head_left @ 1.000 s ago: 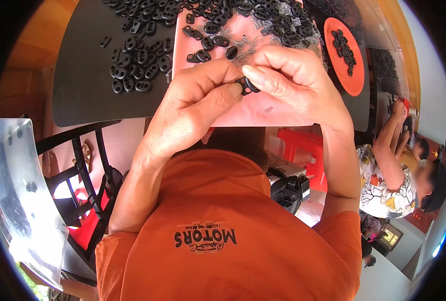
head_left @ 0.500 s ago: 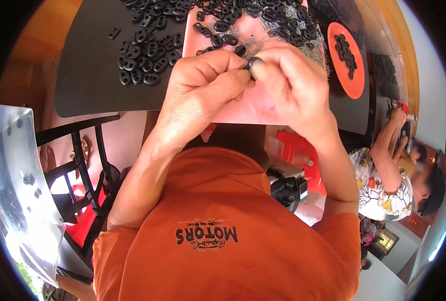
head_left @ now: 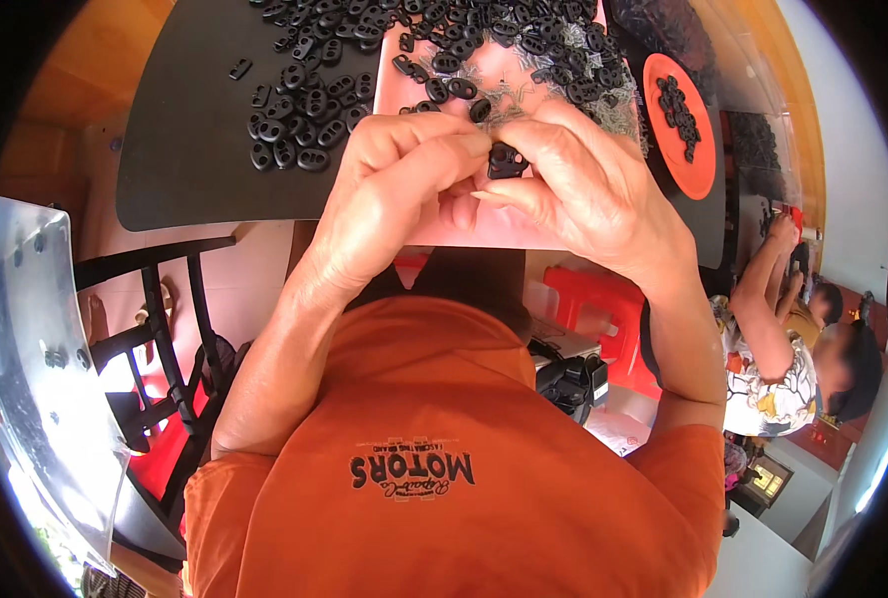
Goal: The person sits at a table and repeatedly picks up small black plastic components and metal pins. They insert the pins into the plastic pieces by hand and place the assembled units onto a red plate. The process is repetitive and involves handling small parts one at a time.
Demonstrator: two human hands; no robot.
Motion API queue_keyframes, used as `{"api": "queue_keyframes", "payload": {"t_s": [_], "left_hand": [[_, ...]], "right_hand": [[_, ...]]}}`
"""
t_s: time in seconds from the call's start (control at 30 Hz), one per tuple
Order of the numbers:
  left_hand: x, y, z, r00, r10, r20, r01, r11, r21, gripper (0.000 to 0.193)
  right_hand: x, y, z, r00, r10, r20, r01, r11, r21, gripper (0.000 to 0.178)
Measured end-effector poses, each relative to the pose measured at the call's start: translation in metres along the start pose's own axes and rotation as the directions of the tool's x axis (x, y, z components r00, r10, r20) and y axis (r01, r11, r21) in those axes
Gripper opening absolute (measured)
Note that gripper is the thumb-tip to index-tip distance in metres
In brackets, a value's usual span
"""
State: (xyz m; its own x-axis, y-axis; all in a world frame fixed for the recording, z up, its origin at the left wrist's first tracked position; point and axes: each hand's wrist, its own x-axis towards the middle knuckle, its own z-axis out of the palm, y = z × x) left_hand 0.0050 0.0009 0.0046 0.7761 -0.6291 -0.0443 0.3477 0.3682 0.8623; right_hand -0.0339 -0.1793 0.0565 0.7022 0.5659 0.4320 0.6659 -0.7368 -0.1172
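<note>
Between the thumb and fingers of my right hand is a black plastic cord lock, its holes showing. My left hand is closed in a pinch, with its thumb and index fingertips right against the cord lock's left side; whatever lies between them is hidden. Both hands are over the near part of a pink sheet. Just beyond my fingers, small metal springs lie scattered on the sheet among loose black cord lock pieces.
A heap of black pieces covers part of the dark table on the left. An orange-red plate at the right holds small black parts. A black chair, a red stool and another person are around the table.
My right hand has turned and opened out a little, so the cord lock shows more fully. My left fingertips stay close to it, and the view has shifted slightly.
</note>
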Motion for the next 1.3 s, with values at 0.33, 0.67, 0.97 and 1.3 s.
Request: {"api": "queue_keyframes", "payload": {"t_s": [0.33,0.67,0.97,1.3], "left_hand": [[0.004,0.002,0.008,0.998,0.000,0.062,-0.017,0.961,0.275,0.023],[0.006,-0.005,0.008,0.995,0.076,0.072,-0.097,0.924,0.371,0.022],[-0.001,0.001,0.009,0.999,-0.052,0.001,0.049,0.950,0.309,0.022],[-0.005,0.007,0.006,0.997,-0.066,0.045,0.047,0.938,0.342,0.021]], "right_hand": [[-0.002,-0.002,-0.008,0.968,-0.002,0.249,0.041,0.987,-0.153,0.034],[-0.006,0.001,-0.002,0.915,0.076,0.395,-0.073,0.997,-0.023,0.026],[-0.006,-0.003,0.000,0.956,0.091,0.280,-0.119,0.989,0.083,0.023],[-0.024,-0.006,-0.005,0.947,0.320,0.031,-0.309,0.877,0.368,0.019]]}}
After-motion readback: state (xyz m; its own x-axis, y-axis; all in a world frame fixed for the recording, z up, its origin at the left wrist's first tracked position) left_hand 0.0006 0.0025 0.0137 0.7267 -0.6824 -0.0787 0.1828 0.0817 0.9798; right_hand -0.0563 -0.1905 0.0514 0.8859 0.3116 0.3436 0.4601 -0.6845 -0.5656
